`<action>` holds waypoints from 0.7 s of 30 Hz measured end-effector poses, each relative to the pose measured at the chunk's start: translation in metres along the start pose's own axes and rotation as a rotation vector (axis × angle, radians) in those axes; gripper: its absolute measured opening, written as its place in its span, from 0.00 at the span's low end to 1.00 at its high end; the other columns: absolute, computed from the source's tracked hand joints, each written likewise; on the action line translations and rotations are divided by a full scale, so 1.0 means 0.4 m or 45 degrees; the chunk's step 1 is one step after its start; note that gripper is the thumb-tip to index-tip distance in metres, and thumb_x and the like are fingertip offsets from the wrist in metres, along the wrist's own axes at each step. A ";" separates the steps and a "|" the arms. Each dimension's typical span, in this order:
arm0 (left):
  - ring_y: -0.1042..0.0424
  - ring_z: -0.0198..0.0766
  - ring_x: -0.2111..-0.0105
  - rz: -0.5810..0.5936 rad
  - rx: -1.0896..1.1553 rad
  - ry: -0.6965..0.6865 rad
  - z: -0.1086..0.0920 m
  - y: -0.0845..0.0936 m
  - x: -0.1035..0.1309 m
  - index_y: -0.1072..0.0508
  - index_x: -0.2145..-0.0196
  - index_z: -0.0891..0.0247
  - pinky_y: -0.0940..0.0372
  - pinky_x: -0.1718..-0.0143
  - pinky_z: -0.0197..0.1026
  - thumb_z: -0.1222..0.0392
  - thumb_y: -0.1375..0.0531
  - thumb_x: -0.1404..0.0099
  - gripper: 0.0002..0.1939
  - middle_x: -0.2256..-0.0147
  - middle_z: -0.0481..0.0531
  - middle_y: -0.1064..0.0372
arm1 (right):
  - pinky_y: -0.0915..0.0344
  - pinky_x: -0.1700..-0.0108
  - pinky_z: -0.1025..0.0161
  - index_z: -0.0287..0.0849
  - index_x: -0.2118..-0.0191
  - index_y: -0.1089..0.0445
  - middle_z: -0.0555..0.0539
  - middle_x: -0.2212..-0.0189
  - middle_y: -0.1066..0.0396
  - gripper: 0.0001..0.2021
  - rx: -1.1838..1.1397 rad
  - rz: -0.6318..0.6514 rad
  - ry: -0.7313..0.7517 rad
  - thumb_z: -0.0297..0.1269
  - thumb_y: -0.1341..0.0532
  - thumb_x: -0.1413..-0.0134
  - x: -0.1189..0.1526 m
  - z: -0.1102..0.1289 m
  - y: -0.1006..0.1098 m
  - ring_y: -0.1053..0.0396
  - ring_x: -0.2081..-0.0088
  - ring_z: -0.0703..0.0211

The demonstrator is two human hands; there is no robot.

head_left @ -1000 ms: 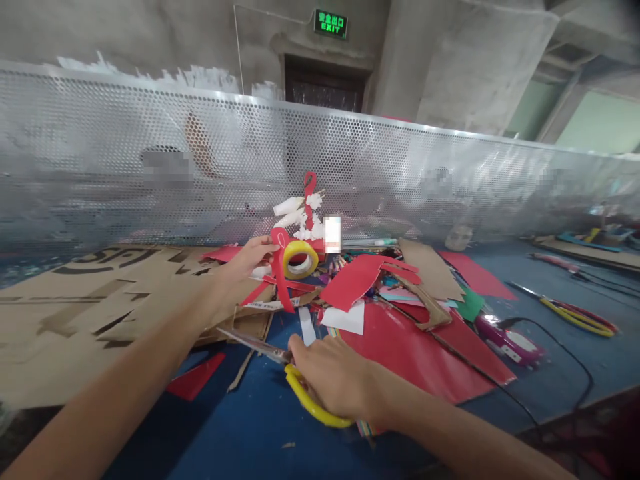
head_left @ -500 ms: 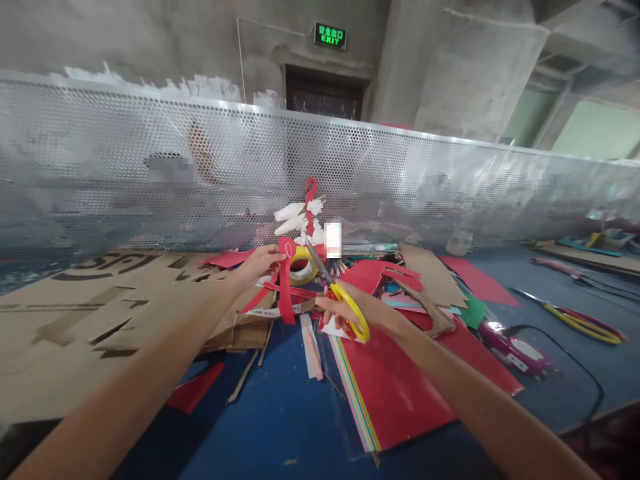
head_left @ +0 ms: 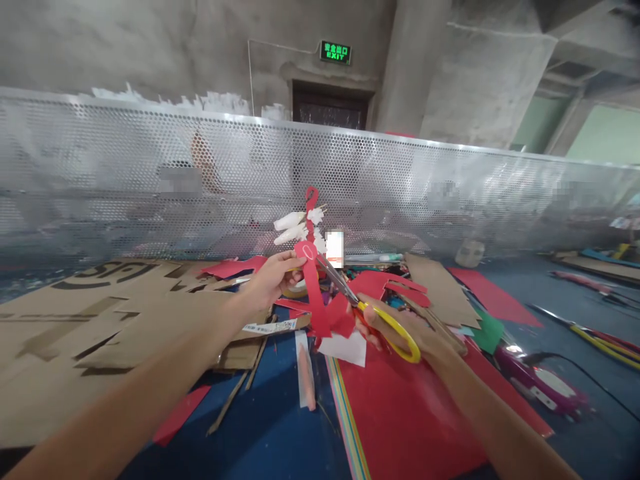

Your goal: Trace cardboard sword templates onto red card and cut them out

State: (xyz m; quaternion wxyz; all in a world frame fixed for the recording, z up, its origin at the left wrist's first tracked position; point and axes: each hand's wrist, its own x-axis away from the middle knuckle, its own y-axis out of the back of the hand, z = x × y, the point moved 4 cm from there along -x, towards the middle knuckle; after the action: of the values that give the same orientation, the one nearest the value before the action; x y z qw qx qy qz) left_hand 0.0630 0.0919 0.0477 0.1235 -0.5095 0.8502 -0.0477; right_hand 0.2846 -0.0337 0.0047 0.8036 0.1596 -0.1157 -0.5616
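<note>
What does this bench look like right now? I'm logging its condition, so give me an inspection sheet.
Surface: blue tabletop, mostly covered.
Job's things: red paper cutout; yellow-handled scissors, blades at the cutout.
Clutter: cut cardboard sheets, red paper sheet, tape roll, paper scraps.
Hands: left hand pinches the cutout's top; right hand grips the scissors.
Cables: black cord from a pink tool.
Surroundings: perforated metal screen, exit sign.

Red paper strip (head_left: 314,280) in left hand (head_left: 273,277), scissors (head_left: 373,313) in right hand (head_left: 410,333).
</note>
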 end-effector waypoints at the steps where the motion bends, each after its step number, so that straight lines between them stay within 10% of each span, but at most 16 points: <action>1: 0.39 0.25 0.80 -0.022 -0.075 -0.022 0.001 -0.006 0.004 0.30 0.70 0.65 0.43 0.80 0.29 0.58 0.29 0.44 0.13 0.77 0.43 0.36 | 0.43 0.76 0.64 0.43 0.66 0.42 0.51 0.76 0.39 0.34 -0.019 0.023 0.009 0.75 0.48 0.49 0.001 0.002 -0.003 0.41 0.78 0.65; 21: 0.36 0.30 0.77 0.073 -0.537 -0.006 -0.007 -0.067 0.040 0.26 0.69 0.65 0.42 0.73 0.35 0.52 0.35 0.39 0.12 0.76 0.48 0.32 | 0.50 0.79 0.65 0.46 0.65 0.49 0.55 0.77 0.46 0.30 0.152 -0.064 -0.003 0.73 0.52 0.44 0.001 0.027 -0.018 0.48 0.80 0.67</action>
State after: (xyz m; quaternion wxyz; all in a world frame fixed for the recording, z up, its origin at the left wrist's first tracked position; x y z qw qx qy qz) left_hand 0.0780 0.0649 0.0533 0.0173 -0.4998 0.8552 0.1362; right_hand 0.2744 -0.0377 0.0118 0.7780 0.2095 -0.1459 -0.5740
